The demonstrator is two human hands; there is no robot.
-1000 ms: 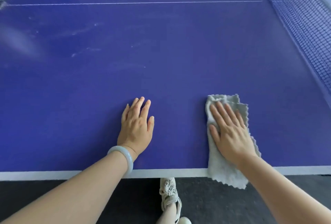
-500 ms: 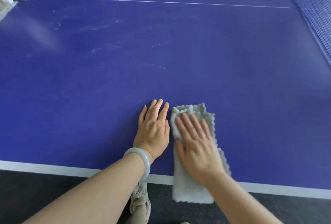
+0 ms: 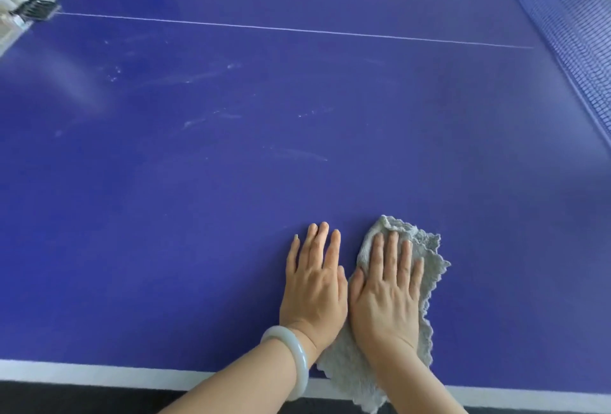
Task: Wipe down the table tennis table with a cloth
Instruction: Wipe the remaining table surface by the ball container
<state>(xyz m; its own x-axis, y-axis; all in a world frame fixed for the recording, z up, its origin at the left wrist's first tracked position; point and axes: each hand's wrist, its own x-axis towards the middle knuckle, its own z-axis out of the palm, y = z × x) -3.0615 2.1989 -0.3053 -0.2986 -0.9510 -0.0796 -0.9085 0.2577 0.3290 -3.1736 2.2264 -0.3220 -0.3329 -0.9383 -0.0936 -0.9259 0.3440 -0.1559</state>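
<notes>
Head view: one grey cloth [image 3: 428, 268] lies folded on the blue desk [image 3: 231, 215] at its near edge, its lower end hanging over the white border. The right hand [image 3: 386, 294] presses it flat, fingers [image 3: 393, 248] straight and spread, gripping nothing. The left hand [image 3: 314, 288] lies flat on the bare desk just beside it, touching it and holding nothing.

The cloth looks soft, light and limp. It would likely slide easily yet bunch if pinched, so a flat palm on its middle suits it best.

Count: one cloth, one desk, two hands, one net [image 3: 568, 33], one bracelet [image 3: 294, 357], several pale smears [image 3: 205, 78] further up.
</notes>
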